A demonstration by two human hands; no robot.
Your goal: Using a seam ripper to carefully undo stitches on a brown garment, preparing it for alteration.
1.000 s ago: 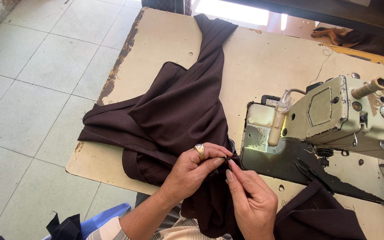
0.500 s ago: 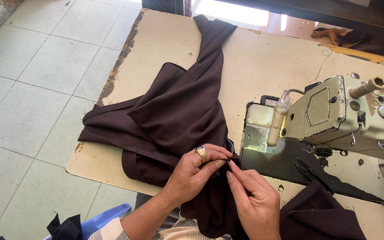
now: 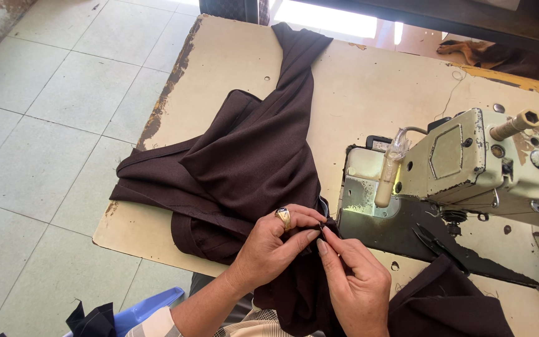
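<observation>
While the dark brown fabric (image 3: 251, 162) lies draped across the table (image 3: 369, 87), its edge is pinched by the closed fingers of the left hand (image 3: 269, 246) and right hand (image 3: 357, 284) just beside the sewing machine (image 3: 469, 162); the aligned edge could be lost if either pinch is loosened.

Two hands (image 3: 269, 249) (image 3: 357, 287), one ring (image 3: 283, 217), one sewing machine (image 3: 469, 168).

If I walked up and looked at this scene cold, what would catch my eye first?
Probably the dark brown fabric sprawled across the pale worktable, hanging over its near edge. At that edge the left hand, wearing a gold ring, and the right hand pinch the cloth together. Right of them stands a worn sewing machine.
</observation>
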